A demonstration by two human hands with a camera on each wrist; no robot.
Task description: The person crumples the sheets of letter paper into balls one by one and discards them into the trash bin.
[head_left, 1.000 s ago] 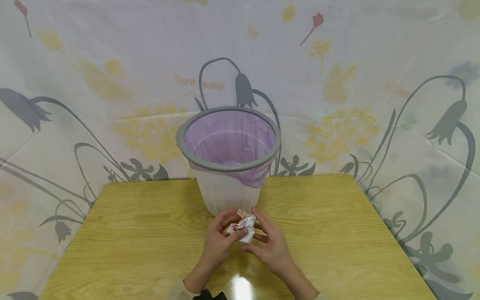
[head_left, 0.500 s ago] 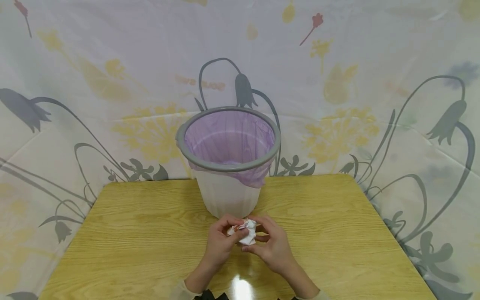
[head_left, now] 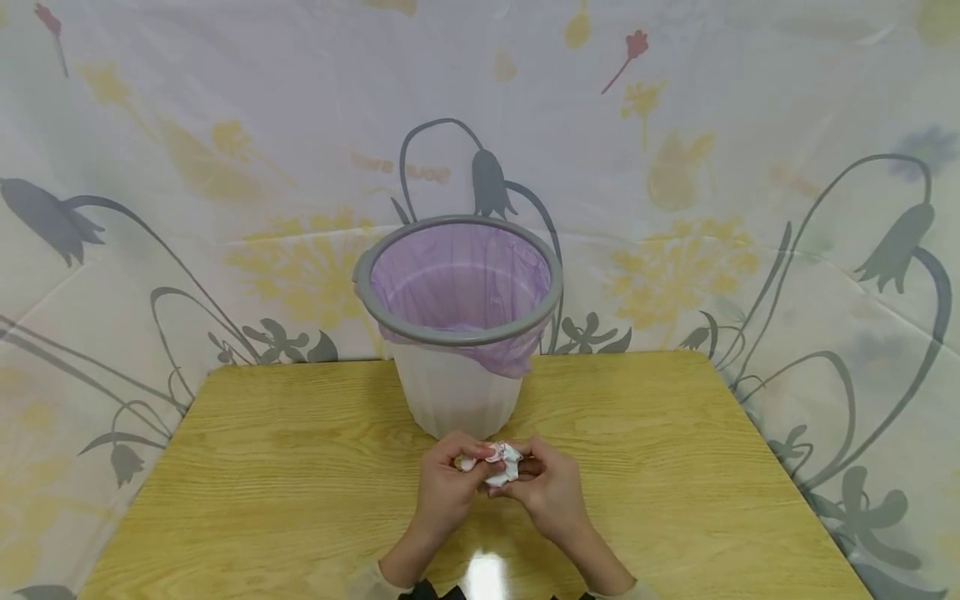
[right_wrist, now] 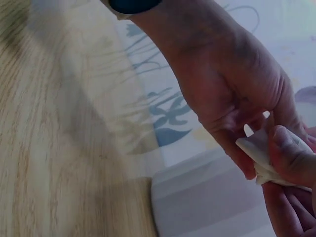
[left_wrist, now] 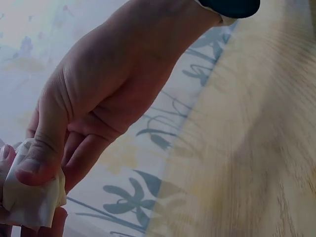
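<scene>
A small crumpled piece of white paper with reddish print is held between both hands, just in front of the bin in the head view. My left hand pinches it, its thumb lying across the top. From the other side, my right hand grips the right edge with thumb and fingers. In the left wrist view, the left thumb presses on the folded paper. Pale folds of the paper stick out between the two hands in the right wrist view. Fingers hide much of it.
A white waste bin with a grey rim stands on the wooden table behind the hands. Its purple liner hangs over the front right. A flower-printed cloth surrounds the table's back and sides.
Both hands have closed in around the paper and squeezed it smaller. A pinkish flap that stuck up a second ago is folded down. The bin stays put.
</scene>
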